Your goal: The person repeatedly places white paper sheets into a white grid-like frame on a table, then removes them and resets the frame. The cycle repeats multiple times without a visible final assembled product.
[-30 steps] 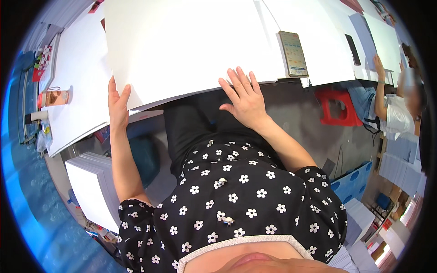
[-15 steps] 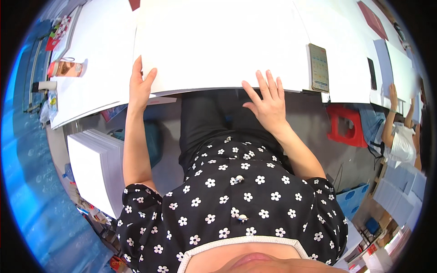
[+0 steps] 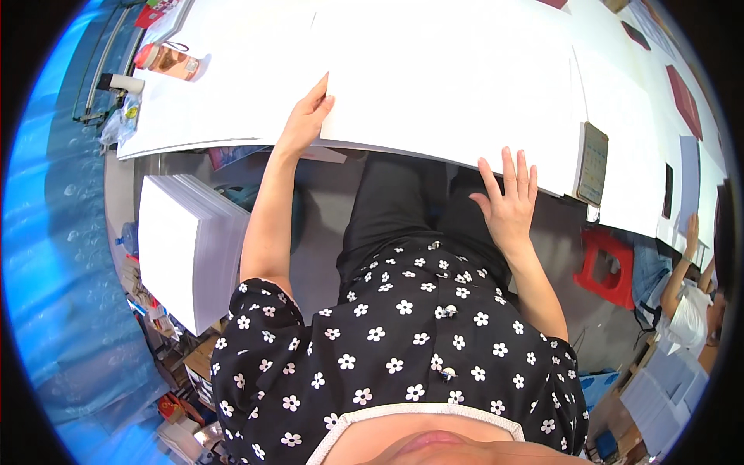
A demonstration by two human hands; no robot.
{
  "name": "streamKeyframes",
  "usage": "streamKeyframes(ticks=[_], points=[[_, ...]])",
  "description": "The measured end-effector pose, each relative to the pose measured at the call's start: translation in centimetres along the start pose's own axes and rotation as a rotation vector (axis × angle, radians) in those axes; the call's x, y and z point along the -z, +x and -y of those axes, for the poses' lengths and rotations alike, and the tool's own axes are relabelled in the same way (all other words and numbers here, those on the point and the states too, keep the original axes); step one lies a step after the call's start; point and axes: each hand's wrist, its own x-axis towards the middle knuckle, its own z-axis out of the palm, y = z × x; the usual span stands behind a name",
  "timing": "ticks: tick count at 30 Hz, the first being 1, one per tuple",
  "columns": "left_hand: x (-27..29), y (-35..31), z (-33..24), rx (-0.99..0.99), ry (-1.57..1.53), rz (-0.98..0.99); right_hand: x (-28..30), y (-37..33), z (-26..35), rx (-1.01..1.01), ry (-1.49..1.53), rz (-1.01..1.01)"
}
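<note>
Surface (image 3: 240, 85): white, a phone (image 3: 593, 164) near its front edge.
White sheet (image 3: 442, 85): flat on the surface, ahead of the person.
Left hand (image 3: 306, 120): fingers along the sheet's left edge; grip unclear.
Right hand (image 3: 509, 205): fingers spread, tips over its near edge.

Before you is a large white sheet (image 3: 442, 85), plain and smooth, lying flat on the tabletop (image 3: 232, 108) to the left of the phone (image 3: 594, 163). Its near right corner comes close beside the phone; its left edge, well apart from the phone, meets your left hand (image 3: 308, 118). Your right hand (image 3: 510, 203) has its fingers across the near edge, where a thin greyish band shows.
</note>
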Motion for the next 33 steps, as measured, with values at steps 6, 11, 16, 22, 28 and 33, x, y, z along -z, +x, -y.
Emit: streamKeyframes(ticks=[6, 11, 16, 22, 28, 33], points=[[0.1, 0.0, 0.8, -0.032, 0.008, 0.016, 0.0, 0.1, 0.1, 0.009, -0.006, 0.003], [-0.5, 0.2, 1.0, -0.091, 0.149, -0.022, -0.1, -0.2, 0.0, -0.004, -0.011, -0.009], [1.7, 0.2, 5.2, -0.163, 0.43, -0.073, 0.1, -0.1, -0.2, -0.014, 0.021, 0.041], [-0.1, 0.2, 2.0, -0.142, 0.477, 0.012, 0.7, -0.6, -1.1, -0.045, 0.102, -0.004], [-0.5, 0.2, 0.5, -0.111, 0.518, 0.036, 2.0, -0.6, -2.2, -0.181, 0.213, -0.053], [-0.1, 0.3, 0.4, -0.105, 0.623, 0.043, 2.9, -0.4, -5.1, -0.339, 0.097, -0.066]])
